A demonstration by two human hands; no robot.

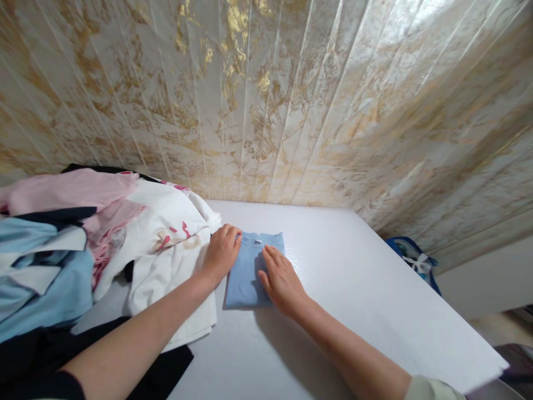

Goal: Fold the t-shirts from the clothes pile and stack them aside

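A blue shirt [247, 278], folded into a neat rectangle, lies flat on the white table [341, 278]. Its neckline and a small label face up at the far end. At its upper left edge rests my left hand [225, 247], with the fingers bent a little over the fabric's border. My right hand [281, 278] lies over the right side of the shirt, fingers stretched out and thumb apart. Neither hand grasps the cloth as far as I can see.
To the left is a heap of loose clothes: a white garment with red marks [166, 211], a pink one [75, 189], a light blue one [50, 283] and black cloth [166, 372]. A patterned curtain [258, 111] hangs behind. A blue bag [410, 258] sits beyond the table's right edge.
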